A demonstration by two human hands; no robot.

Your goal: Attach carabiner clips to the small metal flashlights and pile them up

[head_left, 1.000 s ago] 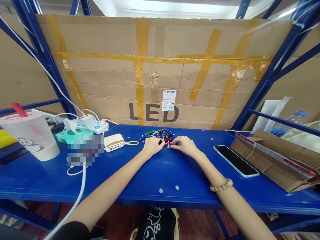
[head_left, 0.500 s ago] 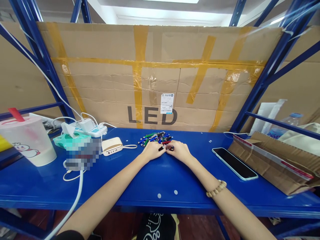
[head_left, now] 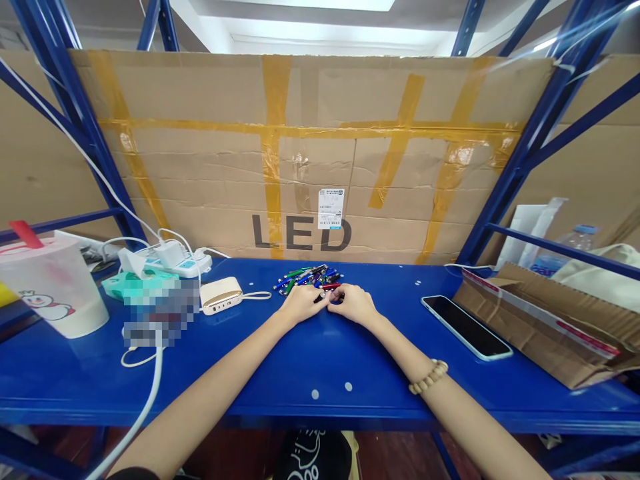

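As the left hand (head_left: 303, 303) and the right hand (head_left: 351, 303) meet at the near edge of a heap of small pens (head_left: 310, 277), their fingers curl inward around a dark, slim pen (head_left: 320, 298). The hands sit close together, but whether either one clamps that pen cannot be told. The heap lies on a blue steel counter (head_left: 310, 360), just beyond the hands. A fingertip pinch on the barrel, with both wrists kept low, would probably avoid disturbing the neighbouring pens. Behind the heap, a taped cardboard sheet (head_left: 200, 167) bears large dark letters reading "LED"; the fine print on its white barcode label (head_left: 331, 208) is too small to read.
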